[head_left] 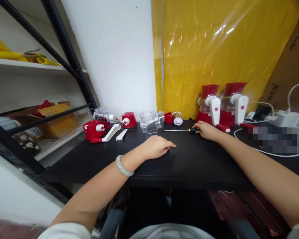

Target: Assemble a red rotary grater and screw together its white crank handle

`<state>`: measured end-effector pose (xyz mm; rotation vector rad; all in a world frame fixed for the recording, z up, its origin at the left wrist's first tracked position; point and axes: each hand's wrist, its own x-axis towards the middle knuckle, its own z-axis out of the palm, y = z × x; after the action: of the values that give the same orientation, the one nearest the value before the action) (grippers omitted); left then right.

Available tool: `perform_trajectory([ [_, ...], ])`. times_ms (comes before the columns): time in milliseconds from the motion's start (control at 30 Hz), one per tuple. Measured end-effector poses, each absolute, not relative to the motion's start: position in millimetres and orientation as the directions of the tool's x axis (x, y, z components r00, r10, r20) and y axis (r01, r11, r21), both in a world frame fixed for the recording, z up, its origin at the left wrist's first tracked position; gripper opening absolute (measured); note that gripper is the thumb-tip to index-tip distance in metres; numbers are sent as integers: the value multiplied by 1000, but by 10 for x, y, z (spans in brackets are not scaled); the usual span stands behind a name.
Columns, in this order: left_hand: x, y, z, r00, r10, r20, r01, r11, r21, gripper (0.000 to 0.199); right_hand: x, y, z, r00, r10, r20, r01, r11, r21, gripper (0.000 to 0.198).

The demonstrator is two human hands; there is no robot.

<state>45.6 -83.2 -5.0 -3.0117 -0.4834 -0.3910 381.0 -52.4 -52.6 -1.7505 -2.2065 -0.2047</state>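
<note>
Left hand (157, 147) half curls, hold unclear; at two o'clock, right hand (205, 130) pinches the likely light, stiff screwdriver (180, 130) where best, its handle (192, 130).

This looks like a small workshop or a storeroom corner used as one. A screwdriver (183, 130) and loose parts (129, 119) lie on the black bench (201, 162), near two assembled graters (206, 105); beside it, a metal rack (66, 41) stores yellow rolls (12, 55) and a carton (57, 122).

Front tabletop (194, 161) offers room; screwdriver (189, 130) and clear housing (151, 119) obstruct behind.
</note>
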Motion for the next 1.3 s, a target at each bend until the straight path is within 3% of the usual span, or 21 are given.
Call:
perform_trajectory([
  [233, 245, -645, 119, 831, 327, 449, 233, -939, 252, 37, 3851, -570, -453, -202, 883, 423, 974, 225, -5, 29],
  [500, -17, -496, 299, 687, 388, 615, 343, -919, 196, 38, 3733, -675, -204, -293, 778, 556, 947, 317, 55, 25],
  [733, 25, -517, 261, 589, 413, 695, 363, -903, 228, 41, 3667, -863, -19, -258, 660, 706, 960, 259, 109, 37],
  [1000, 56, -479, 206, 528, 436, 729, 275, -900, 339, 47, 3571, -895, -21, -272, 657, 703, 958, 254, 133, 36],
  [1300, 77, -499, 183, 547, 459, 700, 265, -888, 376, 53, 3549, -891, -43, -293, 643, 708, 953, 253, 165, 38],
])
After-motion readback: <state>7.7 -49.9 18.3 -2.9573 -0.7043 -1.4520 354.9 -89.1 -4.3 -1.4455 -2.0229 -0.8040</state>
